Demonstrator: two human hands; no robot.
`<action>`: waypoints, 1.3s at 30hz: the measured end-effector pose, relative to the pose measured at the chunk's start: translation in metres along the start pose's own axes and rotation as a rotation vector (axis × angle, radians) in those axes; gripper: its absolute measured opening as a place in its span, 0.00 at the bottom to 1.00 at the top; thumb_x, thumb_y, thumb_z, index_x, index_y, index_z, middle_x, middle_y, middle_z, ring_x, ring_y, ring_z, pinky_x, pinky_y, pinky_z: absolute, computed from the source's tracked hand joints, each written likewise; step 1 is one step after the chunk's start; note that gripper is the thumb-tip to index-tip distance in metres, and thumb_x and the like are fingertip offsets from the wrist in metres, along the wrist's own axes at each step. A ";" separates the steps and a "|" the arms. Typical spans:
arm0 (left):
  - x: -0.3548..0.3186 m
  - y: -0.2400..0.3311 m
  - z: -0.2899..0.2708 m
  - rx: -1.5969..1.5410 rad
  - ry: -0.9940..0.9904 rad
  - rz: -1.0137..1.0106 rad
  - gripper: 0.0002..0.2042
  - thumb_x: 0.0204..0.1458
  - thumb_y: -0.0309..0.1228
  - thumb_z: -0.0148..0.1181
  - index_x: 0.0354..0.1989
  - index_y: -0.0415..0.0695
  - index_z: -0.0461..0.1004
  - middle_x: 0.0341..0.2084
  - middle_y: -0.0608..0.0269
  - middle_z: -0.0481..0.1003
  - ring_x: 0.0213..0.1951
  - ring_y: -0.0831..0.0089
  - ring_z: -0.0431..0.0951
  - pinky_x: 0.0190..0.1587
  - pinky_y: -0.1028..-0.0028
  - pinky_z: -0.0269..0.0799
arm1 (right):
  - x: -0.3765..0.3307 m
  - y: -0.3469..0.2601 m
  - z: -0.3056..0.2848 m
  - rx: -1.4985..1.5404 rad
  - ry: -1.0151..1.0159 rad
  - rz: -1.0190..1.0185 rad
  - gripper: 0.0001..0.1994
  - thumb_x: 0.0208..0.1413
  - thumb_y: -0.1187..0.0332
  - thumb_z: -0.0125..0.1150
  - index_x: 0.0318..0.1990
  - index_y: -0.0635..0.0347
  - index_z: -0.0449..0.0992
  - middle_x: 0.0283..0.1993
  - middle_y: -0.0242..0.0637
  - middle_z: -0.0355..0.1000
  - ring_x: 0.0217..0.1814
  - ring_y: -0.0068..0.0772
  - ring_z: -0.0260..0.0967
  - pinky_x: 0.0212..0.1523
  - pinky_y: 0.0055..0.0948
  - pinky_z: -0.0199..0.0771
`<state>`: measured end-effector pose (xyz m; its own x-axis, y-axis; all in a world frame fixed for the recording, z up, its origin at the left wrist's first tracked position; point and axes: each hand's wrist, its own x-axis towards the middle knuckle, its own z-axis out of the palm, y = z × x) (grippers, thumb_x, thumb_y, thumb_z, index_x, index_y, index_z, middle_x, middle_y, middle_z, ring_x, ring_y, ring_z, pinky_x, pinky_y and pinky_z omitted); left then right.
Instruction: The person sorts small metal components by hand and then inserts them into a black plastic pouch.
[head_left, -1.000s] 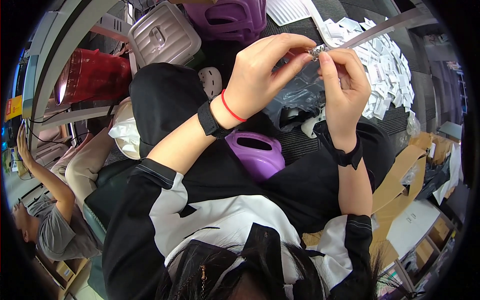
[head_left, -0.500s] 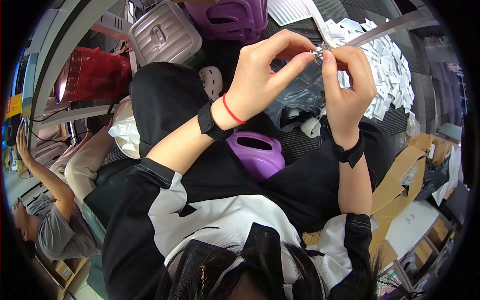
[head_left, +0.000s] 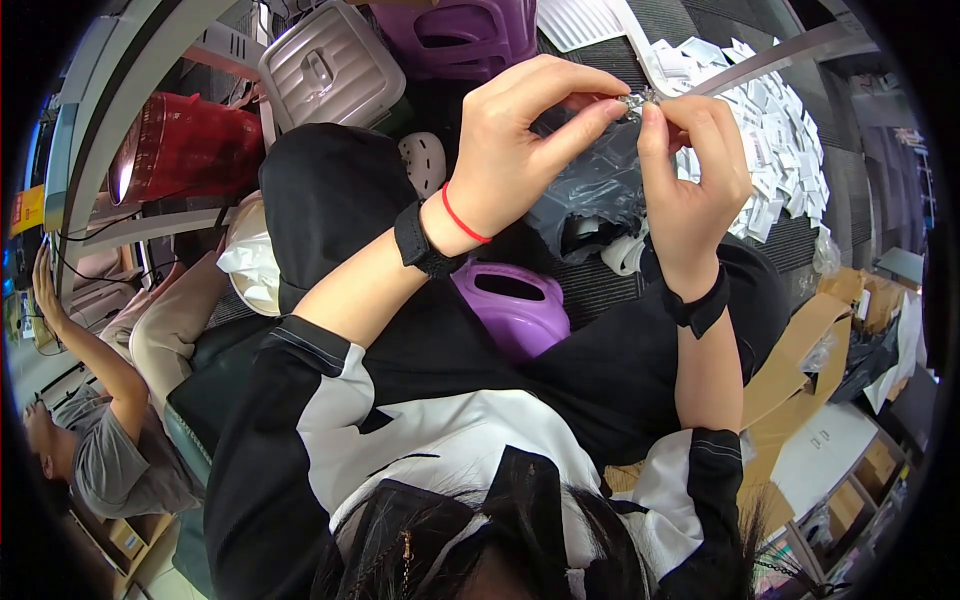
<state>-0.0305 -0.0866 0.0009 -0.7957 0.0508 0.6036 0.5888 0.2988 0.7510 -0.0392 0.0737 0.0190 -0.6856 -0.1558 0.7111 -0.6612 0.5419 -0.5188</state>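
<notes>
1. So the left hand (head_left: 510, 130) has a thumb-and-forefinger grip pinching one side of a small shiny piece (head_left: 634, 102). Can't tell if it's one part or two.
2. Right hand (head_left: 698, 170) is pinching the other side, thumb against forefinger. Fingertips only, I'd guess because the thing's too tiny for a fuller grip.
3. The piece is up in the air between both hands, no bench under it. Probably held out like that for a clear look.
4. Beyond the hands there's a dark plastic bag (head_left: 592, 185) and a heap of white pieces (head_left: 782, 140) on the floor, maybe spread there because it's a big pile.
5. Purple plastic stool-looking thing (head_left: 525, 325) between the legs, grey lidded bin (head_left: 325, 70) up left, red bucket (head_left: 190, 150) further out.
</notes>
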 end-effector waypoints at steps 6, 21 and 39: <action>-0.002 -0.002 0.003 -0.083 0.013 -0.068 0.07 0.51 0.22 0.60 0.38 0.34 0.75 0.34 0.59 0.77 0.36 0.76 0.78 0.41 0.79 0.72 | -0.002 0.001 0.001 0.022 0.013 -0.016 0.04 0.44 0.79 0.64 0.29 0.65 0.75 0.28 0.35 0.69 0.23 0.25 0.66 0.24 0.21 0.67; -0.005 0.001 0.004 -0.272 -0.031 -0.181 0.08 0.56 0.22 0.55 0.42 0.34 0.71 0.37 0.59 0.76 0.38 0.75 0.77 0.44 0.78 0.72 | -0.002 -0.002 0.001 0.145 -0.043 0.016 0.04 0.45 0.79 0.59 0.29 0.64 0.71 0.23 0.33 0.67 0.22 0.23 0.65 0.24 0.20 0.64; -0.003 0.001 -0.001 -0.085 -0.046 0.061 0.10 0.52 0.17 0.58 0.42 0.33 0.71 0.37 0.57 0.77 0.39 0.73 0.78 0.45 0.76 0.73 | -0.003 -0.003 -0.002 0.064 -0.006 0.033 0.04 0.45 0.78 0.61 0.27 0.63 0.71 0.22 0.32 0.66 0.19 0.22 0.64 0.20 0.19 0.63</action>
<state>-0.0272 -0.0873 -0.0005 -0.7623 0.1109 0.6376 0.6450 0.2118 0.7343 -0.0345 0.0742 0.0201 -0.7093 -0.1440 0.6901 -0.6561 0.4928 -0.5715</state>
